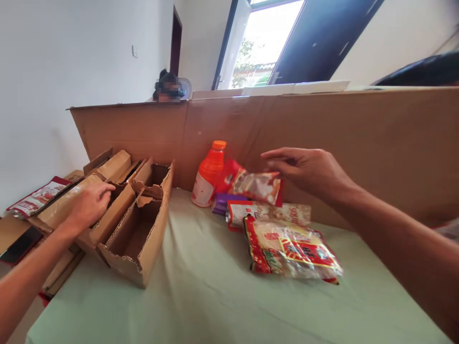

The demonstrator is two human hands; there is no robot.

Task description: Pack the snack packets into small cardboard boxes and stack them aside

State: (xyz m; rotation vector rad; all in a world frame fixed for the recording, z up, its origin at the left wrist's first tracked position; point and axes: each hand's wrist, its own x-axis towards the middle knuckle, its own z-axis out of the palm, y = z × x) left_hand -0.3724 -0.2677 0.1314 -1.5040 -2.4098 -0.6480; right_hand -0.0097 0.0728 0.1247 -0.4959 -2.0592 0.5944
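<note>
My left hand (90, 204) rests on the cardboard box (118, 210) at the left, its fingers loosely bent and apart over a compartment's edge. Nothing shows in its grasp. My right hand (310, 165) hovers above the packets, thumb and forefinger apart. Just left of its fingertips is a slightly blurred red and white snack packet (256, 185), tilted over the others. Under it lie a purple packet (224, 204) and a red and cream packet (268, 215). Nearer me sits a large clear and red food bag (292, 248). An orange bottle (211, 174) stands upright behind.
A long cardboard panel (315, 119) stands across the far side of the green-covered table (193, 286). At the left edge are a red and white pouch (38, 196) and a dark phone (19, 244). Beyond the panel, part of a person's head (168, 87) shows.
</note>
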